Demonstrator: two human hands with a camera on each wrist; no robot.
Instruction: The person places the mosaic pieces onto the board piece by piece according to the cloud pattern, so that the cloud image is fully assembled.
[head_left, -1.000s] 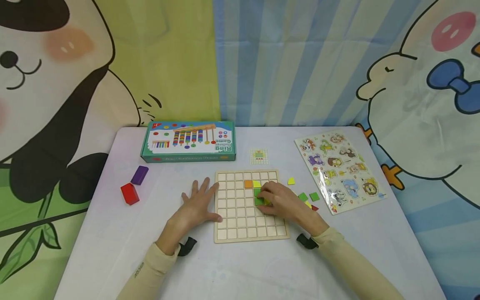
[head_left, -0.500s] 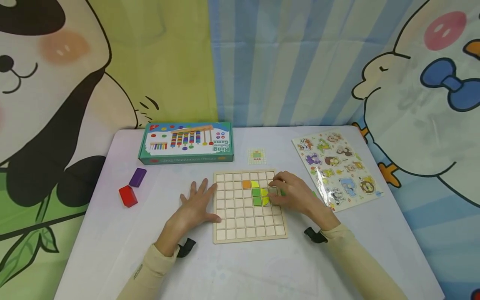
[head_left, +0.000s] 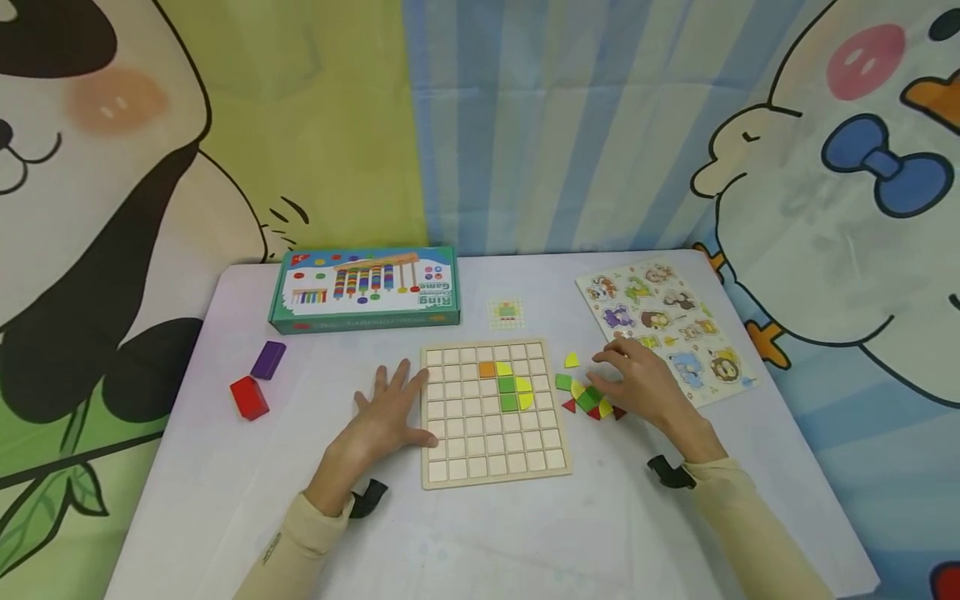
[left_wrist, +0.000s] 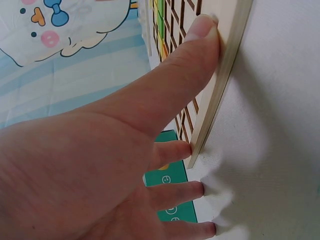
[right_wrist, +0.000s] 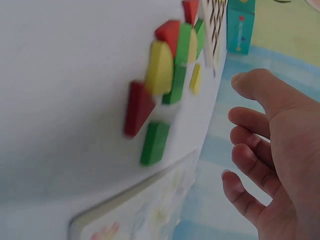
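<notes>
So we had our left hand [head_left: 386, 412] spread flat against the grid board's [head_left: 491, 467] left edge, probably to keep it from sliding. Our right hand [head_left: 641, 385] hovered with loose fingers, gripping nothing, over the loose pieces [head_left: 588, 400] just right of the board. Farther back sat the game box [head_left: 365, 289].

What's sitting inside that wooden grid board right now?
The wooden grid board holds an orange tile, yellow pieces and green squares. The other cells show bare wood. The left hand touches only its left edge.
</notes>
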